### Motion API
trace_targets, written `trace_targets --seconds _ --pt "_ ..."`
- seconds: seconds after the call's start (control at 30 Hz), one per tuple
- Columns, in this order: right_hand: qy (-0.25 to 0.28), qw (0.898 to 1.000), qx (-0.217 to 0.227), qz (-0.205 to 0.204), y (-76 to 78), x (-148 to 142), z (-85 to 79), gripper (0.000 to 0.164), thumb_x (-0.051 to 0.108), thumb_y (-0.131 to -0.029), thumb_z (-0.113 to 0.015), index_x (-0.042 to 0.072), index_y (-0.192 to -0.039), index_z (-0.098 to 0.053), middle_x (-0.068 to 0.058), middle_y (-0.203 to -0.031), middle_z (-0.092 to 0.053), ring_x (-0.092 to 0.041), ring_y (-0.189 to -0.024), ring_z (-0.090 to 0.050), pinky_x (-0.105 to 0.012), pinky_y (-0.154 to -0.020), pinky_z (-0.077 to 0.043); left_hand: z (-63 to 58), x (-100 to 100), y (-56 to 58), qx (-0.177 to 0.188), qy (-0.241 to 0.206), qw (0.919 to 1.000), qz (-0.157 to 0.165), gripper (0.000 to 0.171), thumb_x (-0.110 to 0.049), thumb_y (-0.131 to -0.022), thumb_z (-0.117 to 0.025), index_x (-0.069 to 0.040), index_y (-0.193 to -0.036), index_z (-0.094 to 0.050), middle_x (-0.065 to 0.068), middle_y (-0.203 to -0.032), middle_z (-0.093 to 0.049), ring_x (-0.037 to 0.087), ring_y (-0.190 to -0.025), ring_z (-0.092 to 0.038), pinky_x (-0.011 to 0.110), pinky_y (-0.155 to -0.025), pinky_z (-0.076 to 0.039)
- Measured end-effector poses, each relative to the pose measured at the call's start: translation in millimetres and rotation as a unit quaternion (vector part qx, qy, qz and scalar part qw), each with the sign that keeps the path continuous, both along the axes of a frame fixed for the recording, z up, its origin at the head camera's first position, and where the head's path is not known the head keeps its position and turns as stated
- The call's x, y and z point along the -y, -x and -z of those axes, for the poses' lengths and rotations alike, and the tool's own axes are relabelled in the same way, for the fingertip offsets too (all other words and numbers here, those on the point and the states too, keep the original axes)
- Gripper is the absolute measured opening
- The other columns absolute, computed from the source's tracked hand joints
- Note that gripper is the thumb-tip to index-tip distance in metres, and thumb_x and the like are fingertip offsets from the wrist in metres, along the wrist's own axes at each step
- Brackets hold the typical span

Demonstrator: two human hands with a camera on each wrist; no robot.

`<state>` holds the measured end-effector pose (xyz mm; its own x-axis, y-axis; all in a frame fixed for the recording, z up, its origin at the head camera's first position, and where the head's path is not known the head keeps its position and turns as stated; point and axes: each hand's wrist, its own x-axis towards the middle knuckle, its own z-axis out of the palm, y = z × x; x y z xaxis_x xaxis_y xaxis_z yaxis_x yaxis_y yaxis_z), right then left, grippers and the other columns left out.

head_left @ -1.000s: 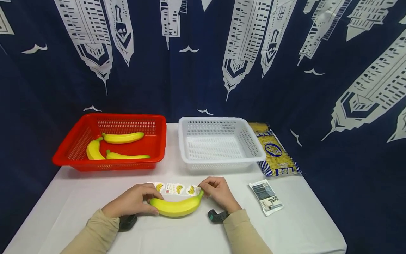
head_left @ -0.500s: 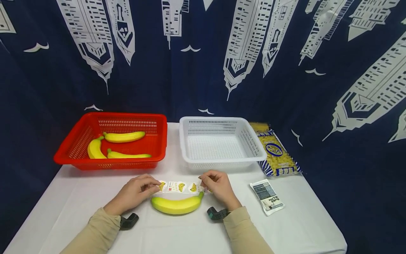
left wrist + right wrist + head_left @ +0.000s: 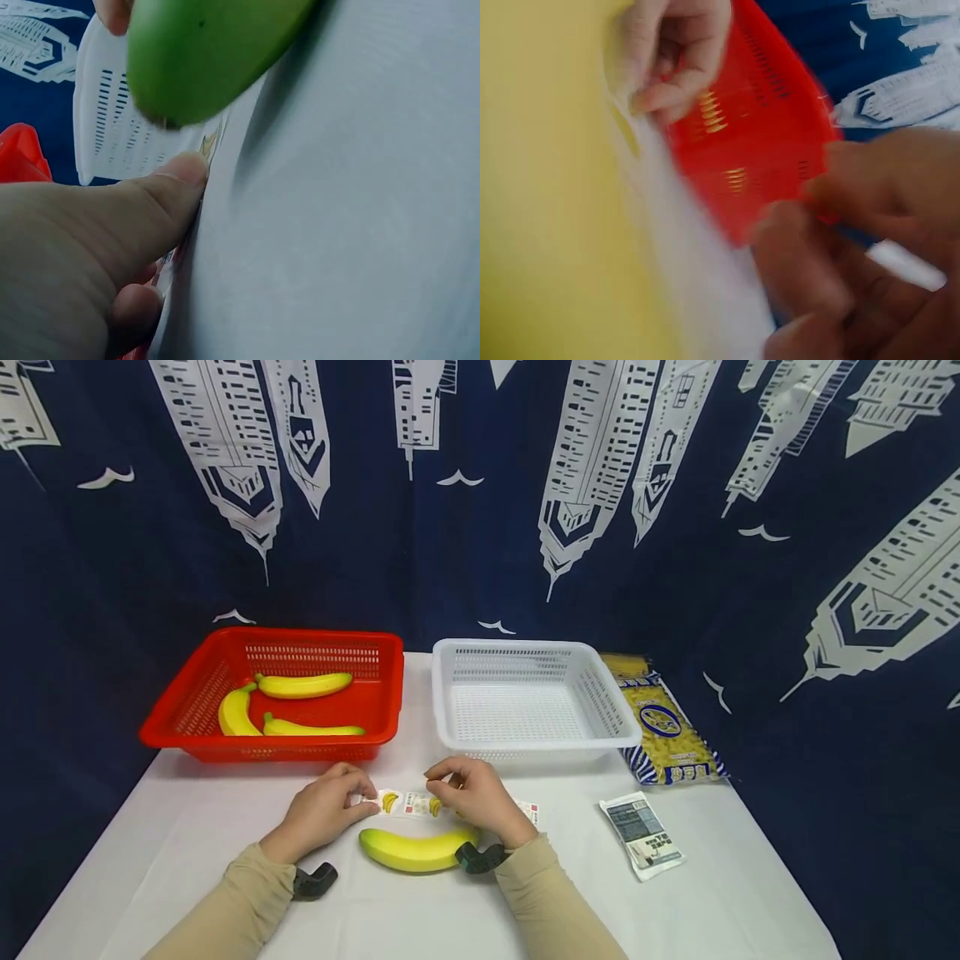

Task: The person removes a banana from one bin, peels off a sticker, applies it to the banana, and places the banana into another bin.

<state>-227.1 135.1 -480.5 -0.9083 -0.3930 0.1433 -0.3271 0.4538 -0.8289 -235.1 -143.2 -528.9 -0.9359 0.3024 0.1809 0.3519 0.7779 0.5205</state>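
Note:
A strip of banana stickers [image 3: 412,805] lies across the white table. My left hand [image 3: 322,810] pinches its left end, and the left wrist view shows the thumb [image 3: 169,191] against the strip's edge. Over the strip's middle is my right hand [image 3: 480,797], its fingers bent and hiding some stickers. In the blurred right wrist view, I cannot tell whether anything is between these fingers [image 3: 795,255]. A yellow banana [image 3: 408,850] lies just in front of the strip, stem end behind the right wrist. Its green tip [image 3: 202,67] looms large in the left wrist view.
At the back left stands a red basket [image 3: 300,748] with three bananas [image 3: 303,686]. A white basket [image 3: 540,746] is at the back centre, beside a yellow-and-blue packet [image 3: 667,727]. A small white-and-dark packet [image 3: 642,835] lies at the right.
My left hand has let go of the banana and taken the strip's left end. My right hand has left the stem, then moved left over the strip, uncovering its right end.

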Motion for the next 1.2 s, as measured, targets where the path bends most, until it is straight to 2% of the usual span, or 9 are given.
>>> trace_targets --seconds 0.2,0.43,0.53,0.63,0.7,0.8,0.93,1.07,1.2 --pt "-0.004 1.0 0.005 -0.004 -4.1 -3 8.8 0.023 0.017 -0.094 -0.074 0.009 -0.116 -0.076 0.005 -0.064 -0.057 -0.004 -0.053 -0.048 -0.019 -0.051 -0.041 -3.6 -2 3.0 0.0 0.037 0.9993 0.0 0.042 -0.037 -0.085 -0.085 -0.019 -0.12 -0.07 0.002 -0.114 -0.065 0.02 -0.093 -0.065 0.042 -0.075 -0.055" --pt "0.002 1.0 -0.004 -0.007 -5.5 -9 10.7 0.023 0.017 -0.094 -0.075 0.012 -0.116 -0.076 0.005 -0.06 -0.05 -0.003 -0.052 -0.042 -0.018 -0.049 -0.037 -12.9 -9 10.2 0.044 0.033 0.9985 -0.003 0.031 -0.034 -0.083 -0.086 -0.023 -0.103 -0.066 -0.003 -0.097 -0.061 0.014 -0.088 -0.056 0.035 -0.072 -0.048" --pt "0.006 1.0 -0.005 -0.006 -6.5 -10 12.0 0.026 0.017 -0.094 -0.075 0.01 -0.119 -0.076 -0.003 -0.073 -0.064 -0.003 -0.052 -0.044 -0.019 -0.048 -0.039 -17.5 -12 10.9 0.056 0.019 0.9982 -0.007 0.027 -0.029 -0.084 -0.086 -0.023 -0.098 -0.064 -0.003 -0.097 -0.065 0.014 -0.086 -0.056 0.036 -0.072 -0.048" --pt "0.008 1.0 -0.012 -0.011 -7.7 -11 10.6 0.03 0.016 -0.094 -0.075 0.007 -0.123 -0.074 -0.008 -0.104 -0.075 -0.003 -0.053 -0.046 -0.019 -0.049 -0.042 -24.5 -15 9.9 0.056 -0.006 0.9984 -0.001 0.023 -0.025 -0.086 -0.084 -0.024 -0.094 -0.062 -0.005 -0.09 -0.066 0.013 -0.078 -0.056 0.034 -0.069 -0.046" --pt "0.009 1.0 -0.019 -0.013 -8.3 -12 8.3 0.031 0.015 -0.094 -0.074 0.007 -0.124 -0.073 -0.006 -0.118 -0.074 -0.002 -0.054 -0.047 -0.019 -0.049 -0.043 -31.3 -18 8.9 0.046 -0.03 0.9984 0.012 0.021 -0.023 -0.087 -0.083 -0.026 -0.092 -0.062 -0.009 -0.081 -0.064 0.011 -0.071 -0.055 0.032 -0.065 -0.045" --pt "0.016 1.0 -0.018 -0.014 -9.3 -12 7.0 0.031 0.014 -0.094 -0.075 0.01 -0.125 -0.073 -0.006 -0.096 -0.076 -0.002 -0.052 -0.049 -0.019 -0.048 -0.044 -42.2 -21 6.0 0.021 -0.072 0.9961 0.045 0.019 -0.023 -0.088 -0.082 -0.027 -0.094 -0.064 -0.011 -0.07 -0.058 0.009 -0.063 -0.053 0.028 -0.059 -0.044" --pt "0.034 0.999 -0.007 -0.021 -9.7 -14 7.5 0.028 0.011 -0.094 -0.073 0.013 -0.121 -0.075 -0.002 -0.074 -0.068 -0.002 -0.052 -0.049 -0.019 -0.048 -0.044 -50.4 -28 3.9 -0.036 -0.124 0.9871 0.095 0.019 -0.021 -0.089 -0.082 -0.028 -0.099 -0.067 -0.015 -0.078 -0.062 0.004 -0.067 -0.054 0.025 -0.059 -0.046" --pt "0.064 0.998 0.011 -0.017 -11.4 -15 7.7 0.015 0.009 -0.094 -0.073 0.008 -0.108 -0.077 -0.002 -0.083 -0.068 -0.003 -0.054 -0.047 -0.018 -0.05 -0.042 -42.0 -34 0.0 -0.08 -0.181 0.9757 0.094 0.024 -0.015 -0.087 -0.084 -0.025 -0.103 -0.069 -0.015 -0.095 -0.068 0.003 -0.076 -0.059 0.024 -0.066 -0.051" --pt "0.092 0.995 0.029 -0.015 -15.1 -14 5.2 0.007 0.008 -0.095 -0.071 0.002 -0.099 -0.073 -0.005 -0.073 -0.062 -0.004 -0.053 -0.048 -0.019 -0.05 -0.042 -29.5 -37 -3.8 -0.116 -0.227 0.9635 0.08 0.032 -0.008 -0.084 -0.085 -0.023 -0.108 -0.07 -0.01 -0.11 -0.067 0.006 -0.085 -0.065 0.024 -0.066 -0.053"
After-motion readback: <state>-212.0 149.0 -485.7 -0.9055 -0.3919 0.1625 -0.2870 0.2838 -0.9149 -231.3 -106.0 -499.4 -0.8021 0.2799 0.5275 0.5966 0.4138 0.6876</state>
